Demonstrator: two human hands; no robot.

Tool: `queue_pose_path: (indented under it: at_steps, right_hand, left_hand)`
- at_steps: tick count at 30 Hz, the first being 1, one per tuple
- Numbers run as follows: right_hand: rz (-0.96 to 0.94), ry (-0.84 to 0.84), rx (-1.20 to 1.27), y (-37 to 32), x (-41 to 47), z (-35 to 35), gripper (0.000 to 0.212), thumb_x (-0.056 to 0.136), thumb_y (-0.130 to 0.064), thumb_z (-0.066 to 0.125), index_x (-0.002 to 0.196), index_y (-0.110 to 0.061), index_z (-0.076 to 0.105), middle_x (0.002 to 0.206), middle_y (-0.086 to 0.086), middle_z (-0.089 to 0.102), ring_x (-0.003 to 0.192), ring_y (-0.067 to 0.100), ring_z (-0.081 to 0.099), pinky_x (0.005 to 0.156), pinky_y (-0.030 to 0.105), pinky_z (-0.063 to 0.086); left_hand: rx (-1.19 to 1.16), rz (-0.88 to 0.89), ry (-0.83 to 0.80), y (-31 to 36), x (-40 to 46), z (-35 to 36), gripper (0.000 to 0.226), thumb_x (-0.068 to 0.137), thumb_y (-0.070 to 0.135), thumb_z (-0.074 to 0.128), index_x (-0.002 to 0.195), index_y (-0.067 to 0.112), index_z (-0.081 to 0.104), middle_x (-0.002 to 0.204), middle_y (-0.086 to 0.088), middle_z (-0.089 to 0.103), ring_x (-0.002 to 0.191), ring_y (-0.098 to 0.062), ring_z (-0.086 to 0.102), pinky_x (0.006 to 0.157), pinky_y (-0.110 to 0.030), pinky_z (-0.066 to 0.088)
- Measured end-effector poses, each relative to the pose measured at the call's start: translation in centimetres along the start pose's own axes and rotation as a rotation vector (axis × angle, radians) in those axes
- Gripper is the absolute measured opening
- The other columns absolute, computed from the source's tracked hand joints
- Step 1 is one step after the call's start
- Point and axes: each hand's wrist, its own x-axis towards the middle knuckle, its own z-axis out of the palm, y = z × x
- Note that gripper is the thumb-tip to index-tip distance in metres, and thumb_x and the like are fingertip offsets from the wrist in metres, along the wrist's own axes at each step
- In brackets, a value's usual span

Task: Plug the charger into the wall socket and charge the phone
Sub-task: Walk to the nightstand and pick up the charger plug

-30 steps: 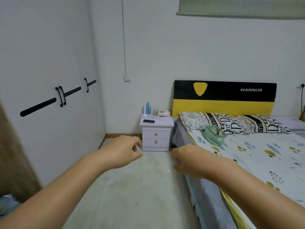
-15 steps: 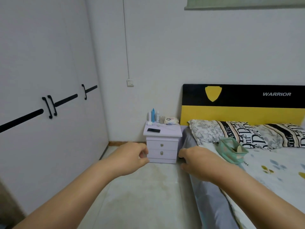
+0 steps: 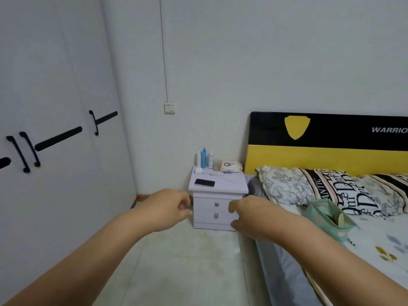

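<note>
A white wardrobe (image 3: 55, 129) stands at the left. The left hand (image 3: 169, 208) is held out, fingers loosely curled, empty. A wall socket (image 3: 169, 107) sits above a white nightstand (image 3: 217, 202). A black phone (image 3: 204, 182) lies flat on its top near the front left, long axis running left to right. A white charger (image 3: 198, 170) rests behind it. The right hand (image 3: 249, 214) hovers partly open, empty, beside the bed (image 3: 353, 228).

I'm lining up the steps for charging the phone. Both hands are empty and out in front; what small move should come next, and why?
Probably step closer to the nightstand and reach the left hand for the white charger at the back left of its top. The right hand holds nothing either, the wall socket above is unoccupied, and the phone lies unconnected.
</note>
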Motion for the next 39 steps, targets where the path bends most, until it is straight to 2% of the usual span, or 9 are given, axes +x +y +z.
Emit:
queue_pose_path:
  at_steps: [3, 8, 12, 16, 19, 24, 31, 36, 39]
  right_hand:
    - [0.009, 0.008, 0.003, 0.5, 4.1, -0.4, 0.035, 0.090, -0.027, 0.047, 0.123, -0.016, 0.052, 0.120, 0.009, 0.060, 0.110, 0.028, 0.056, 0.088, 0.035, 0.049]
    - [0.025, -0.054, 0.042, 2.2, 9.8, 0.3, 0.035, 0.090, -0.028, 0.048, 0.123, -0.016, 0.051, 0.124, 0.010, 0.057, 0.112, 0.028, 0.055, 0.085, 0.033, 0.046]
    - [0.022, -0.088, 0.038, 4.2, 14.7, 0.7, 0.037, 0.091, -0.027, 0.047, 0.125, -0.015, 0.050, 0.127, 0.010, 0.055, 0.114, 0.028, 0.054, 0.090, 0.036, 0.046]
    - [0.014, -0.114, 0.035, 6.9, 20.1, 0.9, 0.036, 0.090, -0.026, 0.047, 0.124, -0.015, 0.051, 0.127, 0.010, 0.056, 0.113, 0.028, 0.054, 0.091, 0.037, 0.048]
    - [0.005, -0.131, 0.028, 9.8, 24.2, 0.6, 0.036, 0.091, -0.025, 0.047, 0.125, -0.015, 0.051, 0.126, 0.009, 0.057, 0.112, 0.027, 0.055, 0.083, 0.031, 0.045]
    - [0.007, -0.159, -0.013, 14.2, 30.3, 0.1, 0.036, 0.090, -0.025, 0.048, 0.124, -0.014, 0.051, 0.124, 0.009, 0.057, 0.108, 0.026, 0.056, 0.074, 0.029, 0.039]
    - [0.001, -0.216, 0.023, 17.4, 38.4, -0.4, 0.037, 0.092, -0.025, 0.048, 0.128, -0.016, 0.049, 0.126, 0.008, 0.058, 0.110, 0.023, 0.056, 0.075, 0.026, 0.040]
    - [0.004, -0.227, 0.025, 18.1, 44.6, -0.5, 0.039, 0.093, -0.027, 0.048, 0.131, -0.017, 0.047, 0.130, 0.007, 0.055, 0.114, 0.023, 0.055, 0.086, 0.028, 0.045]
    - [0.003, -0.218, 0.011, 18.1, 48.8, -0.7, 0.038, 0.094, -0.028, 0.046, 0.130, -0.016, 0.047, 0.130, 0.008, 0.055, 0.114, 0.024, 0.054, 0.080, 0.027, 0.041]
  left_hand:
    - [-0.002, 0.008, -0.003, -1.7, 4.3, -0.7, 0.027, 0.086, 0.032, 0.054, 0.109, 0.018, 0.059, 0.108, 0.001, 0.065, 0.083, -0.012, 0.053, 0.082, -0.028, 0.045]
    - [-0.037, 0.004, -0.060, -3.7, 10.3, -0.2, 0.025, 0.085, 0.033, 0.054, 0.107, 0.021, 0.059, 0.107, 0.002, 0.065, 0.081, -0.010, 0.053, 0.076, -0.024, 0.044]
    - [-0.008, 0.004, -0.081, -5.1, 15.6, 0.3, 0.025, 0.085, 0.034, 0.054, 0.106, 0.021, 0.059, 0.107, 0.003, 0.065, 0.078, -0.010, 0.052, 0.075, -0.024, 0.043]
    - [-0.002, -0.014, -0.095, -6.0, 21.6, 0.8, 0.026, 0.085, 0.033, 0.053, 0.106, 0.019, 0.060, 0.099, 0.004, 0.064, 0.082, -0.012, 0.053, 0.081, -0.027, 0.045]
    - [-0.010, -0.034, -0.091, -6.0, 26.6, 1.0, 0.026, 0.085, 0.034, 0.054, 0.105, 0.019, 0.060, 0.093, 0.005, 0.061, 0.089, -0.014, 0.056, 0.082, -0.027, 0.045]
    - [-0.023, -0.064, -0.103, -5.5, 33.7, 1.8, 0.029, 0.085, 0.035, 0.053, 0.109, 0.020, 0.058, 0.108, 0.002, 0.064, 0.091, -0.013, 0.055, 0.081, -0.026, 0.044]
    - [0.016, -0.098, -0.147, -7.6, 40.9, 3.0, 0.032, 0.086, 0.036, 0.050, 0.113, 0.019, 0.055, 0.117, 0.000, 0.064, 0.105, -0.017, 0.055, 0.082, -0.024, 0.039]
    - [-0.003, -0.090, -0.160, -11.0, 46.4, 3.0, 0.033, 0.087, 0.035, 0.051, 0.114, 0.017, 0.055, 0.118, -0.002, 0.064, 0.105, -0.017, 0.056, 0.080, -0.022, 0.037]
    - [-0.005, -0.085, -0.180, -13.6, 50.3, 2.6, 0.032, 0.087, 0.035, 0.051, 0.112, 0.016, 0.055, 0.117, -0.004, 0.063, 0.102, -0.017, 0.055, 0.079, -0.022, 0.037]
